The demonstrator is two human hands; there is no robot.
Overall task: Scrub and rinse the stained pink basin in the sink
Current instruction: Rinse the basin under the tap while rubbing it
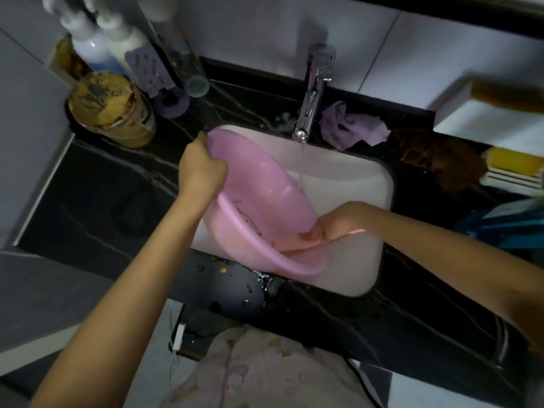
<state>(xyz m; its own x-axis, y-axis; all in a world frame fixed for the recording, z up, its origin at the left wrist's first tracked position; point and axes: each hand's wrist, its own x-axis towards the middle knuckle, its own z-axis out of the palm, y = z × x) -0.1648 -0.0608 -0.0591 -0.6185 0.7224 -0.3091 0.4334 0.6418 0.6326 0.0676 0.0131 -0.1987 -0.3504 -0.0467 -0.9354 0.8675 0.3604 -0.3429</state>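
Observation:
A pink plastic basin is tilted on its side over the white sink, its opening facing right. My left hand grips the basin's upper left rim. My right hand pinches a pinkish-orange sponge or cloth against the lower inside wall of the basin. Water runs from the chrome tap in a thin stream past the basin's right edge into the sink. A small cartoon print shows on the basin's inner wall.
A black marble counter surrounds the sink. A yellowish lidded jar and several bottles stand at the back left. A purple cloth lies right of the tap, with a brown cloth and a white box beyond.

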